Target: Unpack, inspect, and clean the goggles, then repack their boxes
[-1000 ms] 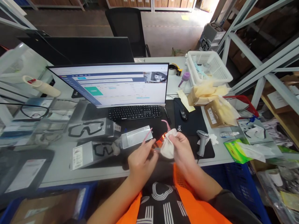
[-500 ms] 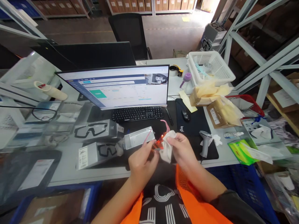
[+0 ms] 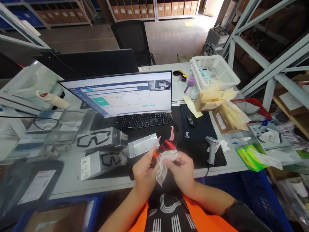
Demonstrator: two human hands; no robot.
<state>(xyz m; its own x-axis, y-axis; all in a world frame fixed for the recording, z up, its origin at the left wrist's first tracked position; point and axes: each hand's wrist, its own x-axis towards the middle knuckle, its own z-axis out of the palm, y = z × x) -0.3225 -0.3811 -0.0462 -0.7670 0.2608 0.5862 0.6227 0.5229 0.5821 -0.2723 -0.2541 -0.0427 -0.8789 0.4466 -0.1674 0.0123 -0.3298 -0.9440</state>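
My left hand [image 3: 144, 170] is closed on a pair of glasses [image 3: 167, 145] with a red-orange lens and pink arms, held above the desk's front edge. My right hand [image 3: 181, 169] pinches a white cloth [image 3: 163, 164] against the lens. A silver box [image 3: 142, 145] lies just behind my left hand. Two boxes printed with goggles [image 3: 101, 138] sit further left.
A monitor [image 3: 120, 93] and black keyboard [image 3: 141, 120] stand behind my hands. A mouse [image 3: 190, 120] rests on a black pad [image 3: 198, 130], with a barcode scanner [image 3: 211, 148] at its front. A white basket [image 3: 213, 71], cardboard box [image 3: 225, 117] and green packet [image 3: 249, 156] crowd the right.
Both hands have drawn nearer to my body and a little left. The cloth has shifted from the lens's right side to its front, now hanging below.
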